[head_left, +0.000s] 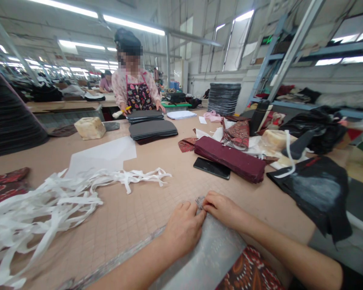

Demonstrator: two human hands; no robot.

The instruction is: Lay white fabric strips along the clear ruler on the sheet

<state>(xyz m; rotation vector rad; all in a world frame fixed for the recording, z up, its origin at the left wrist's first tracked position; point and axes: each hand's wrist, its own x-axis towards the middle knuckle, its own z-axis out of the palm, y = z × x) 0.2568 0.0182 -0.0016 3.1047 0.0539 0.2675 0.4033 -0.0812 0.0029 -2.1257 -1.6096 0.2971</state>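
A piece of patterned fabric [213, 237] lies at the table's near edge, its pale grey back facing up. Part of it shows a red and dark paisley print [249, 270]. My left hand [184, 225] is closed on the far edge of this fabric, fingers curled. Close beside it, my right hand [222, 207] pinches the same edge at the corner, where a small gathered bit sticks up between the hands. The fingertips' exact grip is partly hidden.
White fabric strips [78, 197] tangle at the left. A black phone [210, 168] lies beside a folded maroon cloth bundle [230, 159]. Stacked dark panels [153, 131] sit farther back, near a co-worker [137, 86]. A black piece [317, 185] hangs over the right edge.
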